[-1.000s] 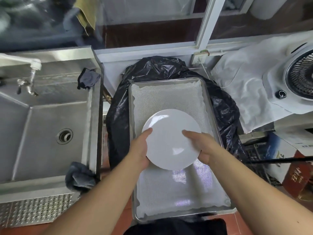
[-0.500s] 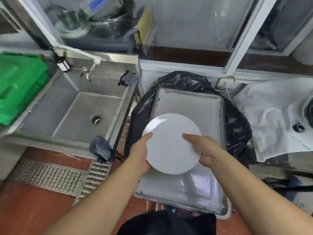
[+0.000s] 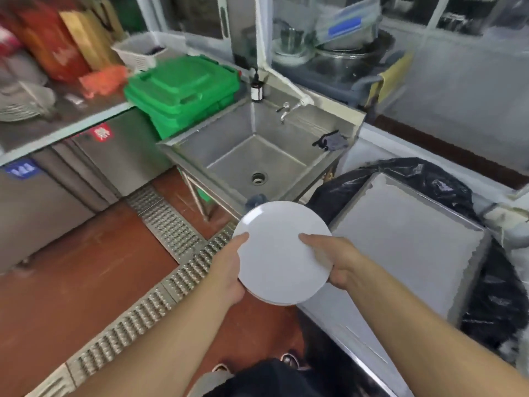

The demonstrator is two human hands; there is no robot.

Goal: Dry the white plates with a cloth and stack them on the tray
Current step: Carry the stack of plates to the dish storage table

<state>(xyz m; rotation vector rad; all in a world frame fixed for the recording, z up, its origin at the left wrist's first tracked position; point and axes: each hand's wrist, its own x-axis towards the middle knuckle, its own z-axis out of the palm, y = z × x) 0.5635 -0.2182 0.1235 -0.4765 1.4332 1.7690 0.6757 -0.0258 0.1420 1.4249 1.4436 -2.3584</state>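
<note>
The person holds a white plate (image 3: pixel 282 253) in the air with both hands: left hand (image 3: pixel 229 270) grips its left edge, right hand (image 3: pixel 333 260) its right edge. The plate is above the floor (image 3: pixel 86 270), just left of the tray (image 3: pixel 406 242), in front of the sink (image 3: pixel 257 156).

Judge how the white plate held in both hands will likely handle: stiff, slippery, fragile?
The white plate looks rigid, keeping its flat round shape between left hand and right hand. Its glossy face suggests it may be slippery. Probably breakable if dropped on the floor.
</note>
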